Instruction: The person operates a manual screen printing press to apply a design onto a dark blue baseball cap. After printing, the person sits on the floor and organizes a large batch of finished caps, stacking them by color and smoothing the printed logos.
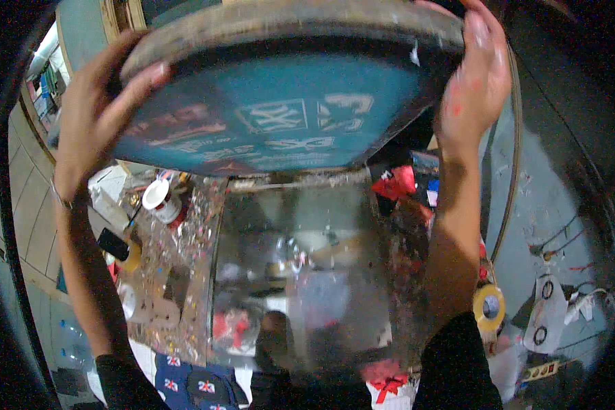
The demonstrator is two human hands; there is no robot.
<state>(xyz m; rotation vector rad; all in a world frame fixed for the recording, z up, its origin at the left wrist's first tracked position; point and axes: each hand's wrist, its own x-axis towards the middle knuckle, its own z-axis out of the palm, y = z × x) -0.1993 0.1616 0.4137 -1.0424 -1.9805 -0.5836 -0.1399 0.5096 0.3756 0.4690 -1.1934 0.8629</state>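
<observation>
A screen printing frame (294, 24) is tilted up in front of me, with pale stencilled designs on its teal mesh (212, 85). My left hand (92, 113) grips its left corner, the thumb along the edge. At the right corner my right hand (475, 85), spotted with red on its back, is closed round the frame. Below the raised frame lies a shiny, glass-like printing surface (321, 239), blurred, with light reflected in it. The fingers behind the frame are partly hidden.
Left on the stained worktop (191, 253) stand a white and red tub (160, 198) and a black phone (113, 244). Crumpled red cloth (394, 183) and a roll of yellow tape (488, 307) are on the right. Dark blue printed fabric pieces (191, 383) lie along the near edge.
</observation>
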